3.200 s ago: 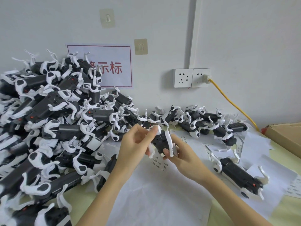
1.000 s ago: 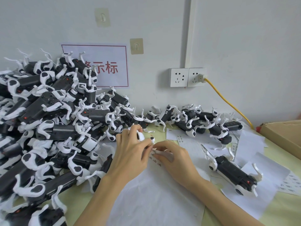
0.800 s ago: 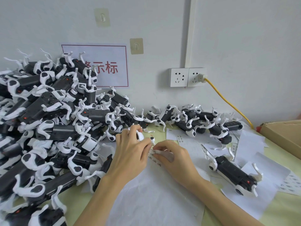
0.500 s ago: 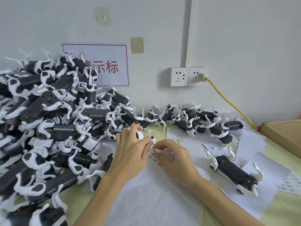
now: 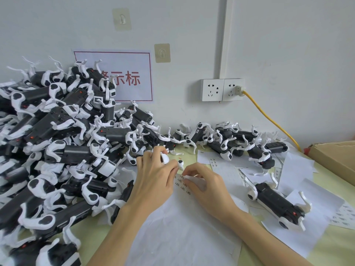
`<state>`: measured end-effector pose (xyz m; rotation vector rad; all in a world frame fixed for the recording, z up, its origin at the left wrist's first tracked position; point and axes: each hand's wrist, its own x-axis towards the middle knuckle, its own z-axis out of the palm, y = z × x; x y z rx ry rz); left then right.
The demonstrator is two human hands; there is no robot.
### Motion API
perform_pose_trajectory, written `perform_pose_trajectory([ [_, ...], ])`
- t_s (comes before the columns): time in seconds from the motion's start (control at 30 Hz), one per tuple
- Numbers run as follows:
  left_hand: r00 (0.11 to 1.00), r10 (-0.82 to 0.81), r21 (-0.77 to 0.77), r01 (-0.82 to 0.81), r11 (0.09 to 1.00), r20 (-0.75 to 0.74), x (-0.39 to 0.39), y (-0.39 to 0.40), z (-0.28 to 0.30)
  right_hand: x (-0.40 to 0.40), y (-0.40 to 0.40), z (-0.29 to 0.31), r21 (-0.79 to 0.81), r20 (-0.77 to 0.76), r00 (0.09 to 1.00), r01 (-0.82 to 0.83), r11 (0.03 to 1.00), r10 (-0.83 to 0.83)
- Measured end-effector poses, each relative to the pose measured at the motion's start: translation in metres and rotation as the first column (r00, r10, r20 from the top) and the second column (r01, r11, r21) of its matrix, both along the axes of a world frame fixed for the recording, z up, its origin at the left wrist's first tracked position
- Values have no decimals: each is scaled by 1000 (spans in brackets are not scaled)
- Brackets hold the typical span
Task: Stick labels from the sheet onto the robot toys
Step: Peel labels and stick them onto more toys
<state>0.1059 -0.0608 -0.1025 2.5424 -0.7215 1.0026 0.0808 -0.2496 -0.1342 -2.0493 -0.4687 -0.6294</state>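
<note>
The big pile of robot toys (image 5: 57, 150) fills nine o'clock. The label sheet (image 5: 184, 217) lies at centre. The left hand (image 5: 153, 181), lowered from before, holds a toy (image 5: 165, 157); the right hand (image 5: 207, 185) pinches at the labels (image 5: 182, 182), probably peeling one.

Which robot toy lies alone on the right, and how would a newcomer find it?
Start at the wall socket with the yellow cable and drop straight down to the green table. Right of the right hand, the lone robot toy lies on loose white paper sheets. Unlike the toys heaped along the wall, it touches no other toy.
</note>
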Motion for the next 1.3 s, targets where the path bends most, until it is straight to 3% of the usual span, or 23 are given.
perform_pose_trajectory([
  [0.43, 1000, 3, 11, -3, 1000, 26, 1, 1, 0, -3, 1, 6, 38, -27, 999, -18, 999, 19],
  [0.57, 999, 46, -22, -45, 999, 22, 2, 1, 1, -5, 2, 15, 312, -82, 994, -41, 949, 70],
  [0.7, 996, 88, -264, -92, 960, -27, -1, -2, 10, -4, -2, 22, 600, -235, 964, 44, 798, 124],
  [0.8, 991, -81, -603, -2, 797, -109, -2, -2, 19, -5, -4, 26, 771, -295, 923, 76, 632, 249],
  [0.87, 952, -200, -762, -51, 645, -233, -3, -2, 26, -6, -4, 30, 817, -302, 906, 85, 570, 298],
  [0.97, 795, -487, -921, -221, 321, -361, -4, -10, 28, -8, -4, 36, 841, -287, 892, 59, 538, 351],
  [1.03, 679, -666, -940, -322, 110, -310, -7, -18, 26, -11, -3, 41, 850, -251, 883, 6, 526, 396],
  [1.07, 642, -714, -936, -347, 55, -280, -9, -22, 25, -12, -3, 44, 852, -229, 882, -24, 523, 413],
  [1.17, 575, -781, -923, -384, 6, -244, -15, -30, 22, -16, -3, 51, 849, -173, 890, -81, 522, 421],
  [1.3, 489, -839, -918, -395, 32, -239, -23, -36, 22, -18, -8, 59, 838, -136, 914, -99, 537, 381],
])
